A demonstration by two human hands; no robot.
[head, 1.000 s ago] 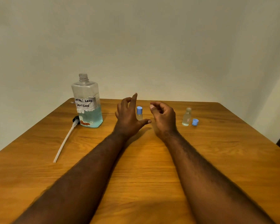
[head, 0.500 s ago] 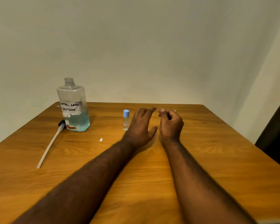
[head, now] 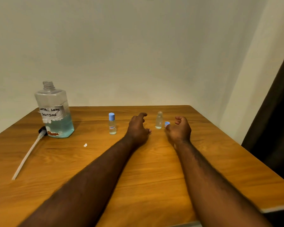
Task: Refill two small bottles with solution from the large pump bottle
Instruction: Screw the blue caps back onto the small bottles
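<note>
The large clear bottle (head: 55, 112) stands uncapped at the far left of the table, about a third full of blue solution, with a handwritten label. Its pump with a long white tube (head: 27, 154) lies beside it. A small bottle with a blue cap (head: 112, 124) stands upright mid-table. A second small bottle (head: 159, 120) stands uncapped to the right, its blue cap (head: 167, 124) lying beside it. My left hand (head: 138, 128) hovers between the two small bottles, fingers loosely curled, holding nothing. My right hand (head: 179, 130) sits just right of the loose cap, empty too.
The wooden table (head: 146, 177) reaches the pale wall behind. A small white scrap (head: 85, 145) lies left of centre. A dark curtain (head: 275, 128) hangs beyond the table's right edge.
Both hands have shifted right and spread apart, from beside the capped bottle to either side of the uncapped bottle, which was hidden half a second ago. The camera view has swung too.
</note>
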